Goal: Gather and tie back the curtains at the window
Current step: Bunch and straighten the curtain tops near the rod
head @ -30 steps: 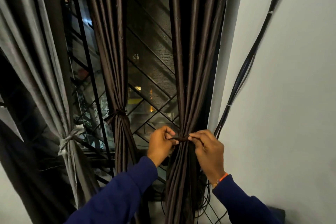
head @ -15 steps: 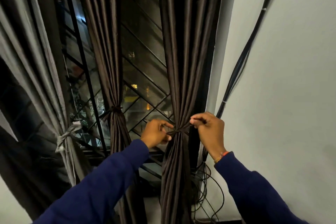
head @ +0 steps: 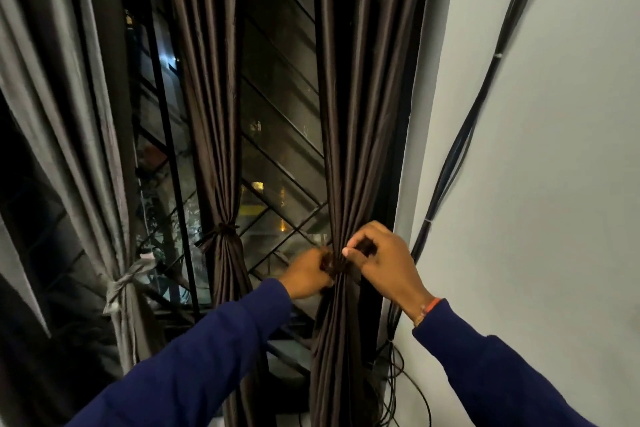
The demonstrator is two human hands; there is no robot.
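Two hands work at the right curtain [head: 356, 114]: left hand [head: 308, 276] and right hand [head: 384, 262] pinch its tie [head: 334, 267] between closed fingers, the bundle touching both (knot state hidden). Farther off, the middle curtain [head: 214, 114] and grey curtain [head: 86, 149] hang tied. Judgement: only this last knot remains.

three curtains [head: 360, 114], two hands [head: 308, 276], one window [head: 277, 97]

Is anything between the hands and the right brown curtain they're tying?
Nothing visible. The left hand and right hand are already on the gathered right curtain, pinching the tie; the black cables hang off to the side.
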